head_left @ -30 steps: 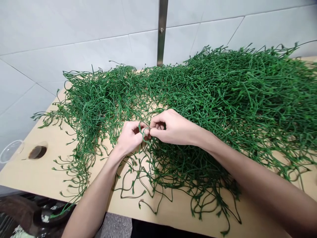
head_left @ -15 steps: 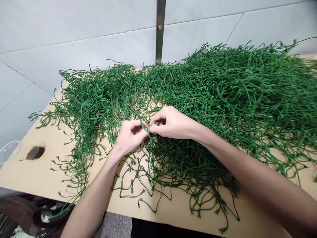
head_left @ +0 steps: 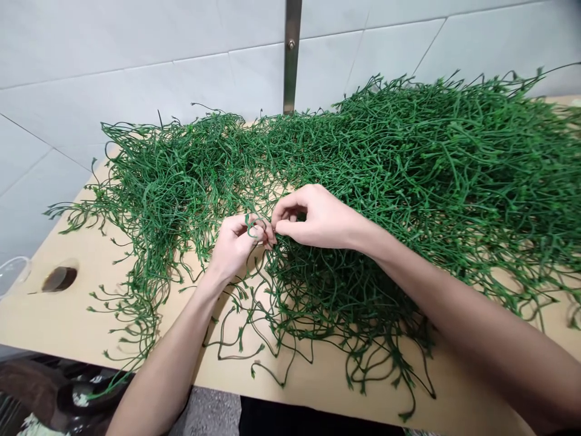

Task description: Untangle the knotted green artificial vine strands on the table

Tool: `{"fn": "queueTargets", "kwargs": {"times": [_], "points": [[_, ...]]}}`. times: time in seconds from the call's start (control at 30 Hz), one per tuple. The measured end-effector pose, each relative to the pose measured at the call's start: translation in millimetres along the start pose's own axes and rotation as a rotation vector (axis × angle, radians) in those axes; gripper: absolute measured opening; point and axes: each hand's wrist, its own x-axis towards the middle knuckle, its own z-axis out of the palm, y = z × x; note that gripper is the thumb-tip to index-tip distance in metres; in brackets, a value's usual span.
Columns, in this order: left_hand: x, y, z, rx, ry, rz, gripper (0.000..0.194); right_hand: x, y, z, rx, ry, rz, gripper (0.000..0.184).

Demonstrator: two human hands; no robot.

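Note:
In the head view, my left hand (head_left: pixel 236 243) is closed in a pinch on a thin green plastic stem (head_left: pixel 252 226), whose curled end loops up over the thumb and fingers. My right hand (head_left: pixel 320 217) is close beside it, thumb and forefinger pinched together near the left fingertips. Whatever sits between those right fingertips is too small to make out. Below and behind both hands lies a tangled heap of similar green stems (head_left: pixel 345 290) with small bud-like tips.
More stems spread in a thick pile (head_left: pixel 454 145) across the back and right of the tan table (head_left: pixel 336 387). A clear cup on its side (head_left: pixel 13 272) with dark liquid (head_left: pixel 60 278) is at the left. A metal strip (head_left: pixel 291 66) runs up the tiled wall behind.
My right hand has lifted slightly, its fingertips barely apart from the left ones. The stem's curl now rests over the left fingers. The view has shifted a little.

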Motion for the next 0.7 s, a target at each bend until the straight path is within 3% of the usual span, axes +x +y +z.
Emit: {"fn": "queueTargets", "kwargs": {"times": [0.2,0.37,0.5,0.7], "points": [[0.1,-3.9,-4.0,-0.082,-0.043,-0.016,0.018,-2.1,-1.8,1.2,0.007,0.088,-0.150,0.019],[0.9,6.4,-1.4,0.030,-0.047,-0.078,0.017,0.7,2.4,11.2,-0.071,0.173,-0.214,0.021],[0.5,6.7,1.2,0.022,-0.027,-0.067,0.014,0.3,1.4,16.8,-0.177,0.243,-0.176,0.020],[1.2,-7.7,-4.1,-0.068,-0.004,0.006,0.012,-1.5,-2.7,21.2,0.031,0.247,-0.050,0.015]]}}
